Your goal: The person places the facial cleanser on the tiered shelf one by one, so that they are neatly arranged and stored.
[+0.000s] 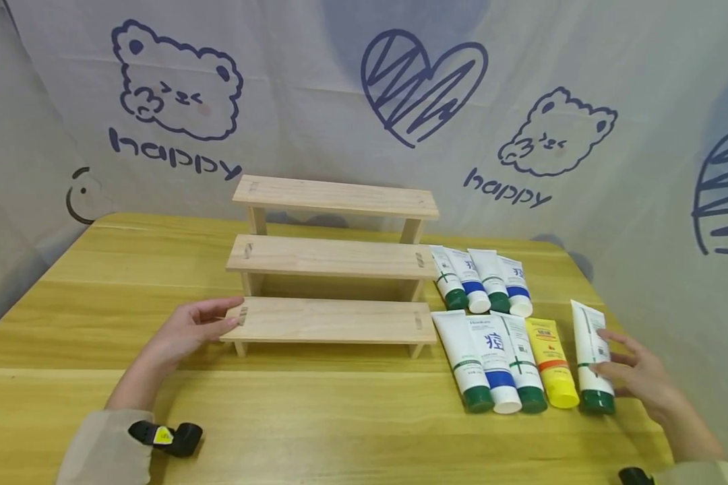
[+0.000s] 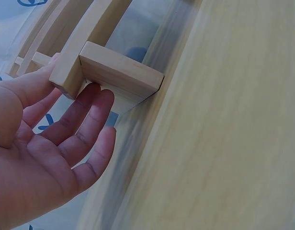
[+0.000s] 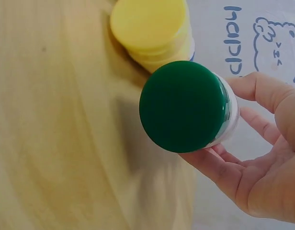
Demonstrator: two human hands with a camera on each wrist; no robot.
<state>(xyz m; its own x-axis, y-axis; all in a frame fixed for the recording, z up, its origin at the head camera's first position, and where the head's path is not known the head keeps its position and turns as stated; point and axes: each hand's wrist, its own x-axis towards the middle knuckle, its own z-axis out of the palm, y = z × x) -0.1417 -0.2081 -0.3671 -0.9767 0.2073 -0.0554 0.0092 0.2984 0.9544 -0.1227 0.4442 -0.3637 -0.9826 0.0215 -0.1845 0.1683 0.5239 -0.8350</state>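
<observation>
A three-step wooden rack (image 1: 336, 320) stands on the table. At the left end of its lowest step, my left hand (image 1: 182, 335) grips the board, thumb on top and fingers beneath; the left wrist view shows fingertips (image 2: 107, 98) under the board by the leg (image 2: 121, 72). Off to the right, my right hand (image 1: 649, 380) holds a white squeeze tube (image 1: 590, 337) with a green cap between thumb and fingers. That green cap (image 3: 183, 108) faces the right wrist camera. A yellow squeeze tube (image 1: 549, 360) lies just left of the held one.
Right of the rack, white tubes with green or blue-and-white caps lie in two rows: a back row (image 1: 494, 273) and a front row (image 1: 491, 357) that ends with the yellow tube. A printed cloth (image 1: 303, 87) hangs behind the wooden table (image 1: 279, 424).
</observation>
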